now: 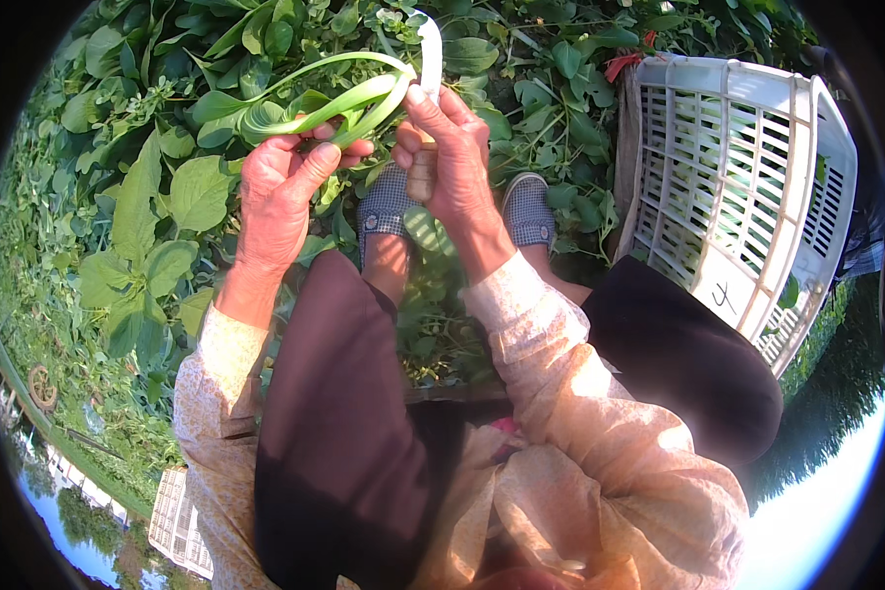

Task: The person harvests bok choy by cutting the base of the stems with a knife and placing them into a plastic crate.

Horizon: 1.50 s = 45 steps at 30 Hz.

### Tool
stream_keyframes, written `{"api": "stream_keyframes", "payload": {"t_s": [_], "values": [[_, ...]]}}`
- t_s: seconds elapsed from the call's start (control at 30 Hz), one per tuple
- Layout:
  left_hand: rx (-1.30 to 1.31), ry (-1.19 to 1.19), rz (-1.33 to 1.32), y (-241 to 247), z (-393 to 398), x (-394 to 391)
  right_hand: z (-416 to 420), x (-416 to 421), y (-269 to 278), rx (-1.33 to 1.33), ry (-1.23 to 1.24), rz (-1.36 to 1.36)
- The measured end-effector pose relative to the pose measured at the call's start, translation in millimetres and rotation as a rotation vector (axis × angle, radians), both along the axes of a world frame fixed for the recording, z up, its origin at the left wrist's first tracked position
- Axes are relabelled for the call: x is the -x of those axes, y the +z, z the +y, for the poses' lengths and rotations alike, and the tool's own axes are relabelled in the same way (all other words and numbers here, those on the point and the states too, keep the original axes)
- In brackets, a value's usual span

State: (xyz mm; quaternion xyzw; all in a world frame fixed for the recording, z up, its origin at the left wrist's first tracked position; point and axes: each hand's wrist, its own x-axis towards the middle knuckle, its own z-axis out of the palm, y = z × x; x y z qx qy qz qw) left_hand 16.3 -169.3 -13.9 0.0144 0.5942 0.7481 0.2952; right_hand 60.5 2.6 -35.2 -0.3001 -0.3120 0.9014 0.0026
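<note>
My left hand grips a leafy green plant by its pale stalks, and its leaves point to the left. Close beside it on the right, my right hand is closed around the wooden handle of a knife. The knife's pale, curved blade points away from me, up past the stalk ends. My right thumb and fingertips are at the base of the blade, near the cut-looking end of the stalks. Dense leafy plants grow around and beneath both hands.
A white slatted plastic crate stands at the right with greens showing through its slats; a red strip is by its corner. Another pale crate lies at the lower left. My checkered shoes are among the plants, between my bent knees.
</note>
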Motion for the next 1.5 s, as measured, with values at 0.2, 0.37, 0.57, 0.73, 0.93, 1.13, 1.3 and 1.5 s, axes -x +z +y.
{"api": "stream_keyframes", "payload": {"t_s": [0.2,0.37,0.57,0.73,0.93,1.13,1.3,1.5], "values": [[0.165,-0.025,-0.017,0,11,-10,20,-4,31,-0.300,0.062,0.123],[0.074,0.029,-0.286,5,41,-7,38,-1,58,-0.834,-0.022,0.055],[0.698,0.091,1.071,50,36,-9,57,-6,80,-1.263,0.223,0.049],[0.343,-0.137,0.071,50,40,4,42,15,88,-0.841,0.422,0.090],[0.220,-0.055,-0.223,32,1,20,79,125,22,-1.913,0.767,0.453],[0.440,-0.057,-0.148,25,-6,22,65,159,-15,-1.885,1.426,0.773],[0.682,-0.127,0.270,18,9,34,116,92,-39,-2.083,1.705,0.863],[1.044,-0.361,0.994,-21,28,69,195,46,-90,-2.189,1.290,1.084]]}}
